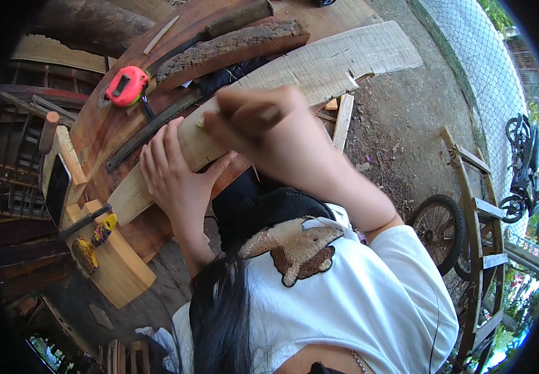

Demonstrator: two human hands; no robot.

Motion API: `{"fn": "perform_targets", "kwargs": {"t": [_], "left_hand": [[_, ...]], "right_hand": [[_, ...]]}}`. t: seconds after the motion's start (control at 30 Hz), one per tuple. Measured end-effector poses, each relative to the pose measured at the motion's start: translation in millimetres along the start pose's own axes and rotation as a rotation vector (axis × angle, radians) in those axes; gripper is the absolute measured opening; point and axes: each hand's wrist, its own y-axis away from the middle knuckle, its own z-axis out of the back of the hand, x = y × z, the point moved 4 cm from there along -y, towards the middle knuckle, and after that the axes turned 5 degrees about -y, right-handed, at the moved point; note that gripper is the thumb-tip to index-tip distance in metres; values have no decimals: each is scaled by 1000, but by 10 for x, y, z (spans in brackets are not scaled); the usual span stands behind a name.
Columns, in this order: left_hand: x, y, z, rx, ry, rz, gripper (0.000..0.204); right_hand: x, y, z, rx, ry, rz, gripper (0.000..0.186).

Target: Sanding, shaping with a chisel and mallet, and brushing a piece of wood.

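Outdoor-ish yard setup w/ chain-link fence off to the right, bare dirt, a spoked wheel and a ladder-like wooden frame, plus a reddish-brown wooden worktop cluttered w/ bits. Pale plank runs diagonally across it, low end near the person's left, far end up by the dirt, w/ a ragged notch in the edge on the right.

L hand is palm down on the plank, fingers spread, thumb stretched out toward the near edge; looks like a pressing hold imo, not a full wrap. R hand is over the plank's mid part, fingers curled, but it's super blurry, so can't tell if it's gripping smth or just closed.

Tips fwiw: lean the L palm's wt straight down so the plank doesn't rock, and keep that thumb out of the R hand's path. Short, controlled strokes prob beat big fast ones w/ the hands this close. Dark flat bar sits just beside the far edge, so I'd slide it clear, ditto the red tape measure and the bark-edged slab if they get in the way. Phone propped by the wood blocks seems ok there tbh.
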Motion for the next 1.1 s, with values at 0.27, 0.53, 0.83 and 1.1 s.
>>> {"fn": "perform_targets", "kwargs": {"t": [0.27, 0.53, 0.83, 1.1], "left_hand": [[-21, -26, 70, -20, -3, 2, 81], [-27, -23, 42, 3, 16, 19, 81], [-48, -49, 57, 4, 15, 1, 83], [-27, -28, 40, 20, 11, 18, 83]], "right_hand": [[-1127, 297, 1736, -569, 278, -472, 28], [-919, 248, 1590, -410, 397, -226, 35], [-1557, 530, 2528, -694, 656, -349, 35], [-956, 314, 1744, -360, 366, -381, 29]]}}
